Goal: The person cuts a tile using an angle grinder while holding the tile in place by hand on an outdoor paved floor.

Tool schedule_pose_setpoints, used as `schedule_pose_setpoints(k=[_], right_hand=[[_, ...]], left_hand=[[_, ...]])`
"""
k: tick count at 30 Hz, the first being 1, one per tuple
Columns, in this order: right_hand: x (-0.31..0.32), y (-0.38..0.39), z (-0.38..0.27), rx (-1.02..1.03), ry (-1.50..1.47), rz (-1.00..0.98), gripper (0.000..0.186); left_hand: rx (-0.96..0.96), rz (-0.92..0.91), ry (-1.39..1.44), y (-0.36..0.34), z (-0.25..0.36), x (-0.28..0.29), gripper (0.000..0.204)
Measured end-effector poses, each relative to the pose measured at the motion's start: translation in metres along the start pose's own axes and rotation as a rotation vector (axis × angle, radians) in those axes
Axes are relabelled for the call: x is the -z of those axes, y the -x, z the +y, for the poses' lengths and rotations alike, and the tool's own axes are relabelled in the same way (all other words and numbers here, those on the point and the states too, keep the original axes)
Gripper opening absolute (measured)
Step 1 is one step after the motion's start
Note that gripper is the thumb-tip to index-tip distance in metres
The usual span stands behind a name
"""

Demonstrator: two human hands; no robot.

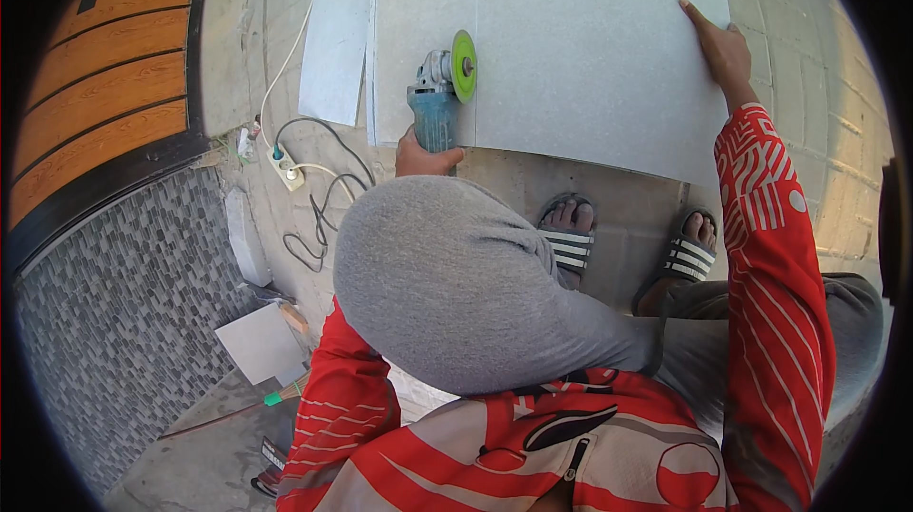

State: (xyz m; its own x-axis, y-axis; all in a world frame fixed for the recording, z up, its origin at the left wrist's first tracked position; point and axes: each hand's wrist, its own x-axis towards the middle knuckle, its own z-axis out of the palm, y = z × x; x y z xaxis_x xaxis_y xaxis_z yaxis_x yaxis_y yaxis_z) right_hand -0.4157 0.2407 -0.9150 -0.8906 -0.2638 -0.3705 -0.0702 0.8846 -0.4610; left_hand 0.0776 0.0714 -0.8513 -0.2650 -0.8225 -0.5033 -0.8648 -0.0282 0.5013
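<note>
My left hand [425, 155] is wrapped round the body of a teal angle grinder [436, 113], just beyond my raised knee. Its green cutting disc [463, 65] stands on edge over a large pale grey tile [590, 46], beside a thin straight line across it. Whether the disc touches the tile or spins, I cannot tell. My right hand [726, 48] lies at the tile's right edge, thumb and fingers apart, the thumb on top; part of the fingers is hidden. A narrower tile strip [338, 37] lies to the left of the large tile.
A white power strip [285, 170] with plugs and a dark cable [328, 198] lies left of the grinder. My sandalled feet [571, 231] are close to the tile's near edge. A square tile offcut [262, 343] and a green-ended broom [285, 393] lie at lower left, near a mosaic wall [133, 312].
</note>
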Motion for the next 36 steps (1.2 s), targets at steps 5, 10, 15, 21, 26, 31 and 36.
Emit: schedule_pose_setpoints(k=[5,10,15,21,26,31,36], right_hand=[[-0.002,0.0,-0.002,-0.003,-0.012,0.009,0.124],[0.0,0.003,-0.004,-0.015,0.0,-0.01,0.125],[0.002,0.005,-0.004,-0.001,-0.009,0.002,0.125],[0.001,0.006,-0.005,-0.005,-0.017,0.012,0.125],[0.002,0.005,-0.004,0.005,-0.026,0.012,0.125],[0.004,0.008,-0.006,-0.016,-0.037,-0.024,0.124],[0.002,0.01,-0.01,-0.009,-0.029,-0.03,0.127]], left_hand=[[-0.011,-0.014,0.044,0.0,-0.008,0.002,0.067],[-0.039,-0.005,0.03,0.001,-0.012,0.001,0.066],[-0.053,0.002,0.051,0.001,-0.015,-0.001,0.064],[-0.016,-0.02,0.073,0.006,-0.013,-0.001,0.067],[0.011,-0.026,0.03,0.009,-0.011,0.001,0.069],[0.051,-0.065,0.03,0.013,-0.012,0.004,0.072],[0.104,-0.12,0.052,0.015,-0.016,0.01,0.076]])
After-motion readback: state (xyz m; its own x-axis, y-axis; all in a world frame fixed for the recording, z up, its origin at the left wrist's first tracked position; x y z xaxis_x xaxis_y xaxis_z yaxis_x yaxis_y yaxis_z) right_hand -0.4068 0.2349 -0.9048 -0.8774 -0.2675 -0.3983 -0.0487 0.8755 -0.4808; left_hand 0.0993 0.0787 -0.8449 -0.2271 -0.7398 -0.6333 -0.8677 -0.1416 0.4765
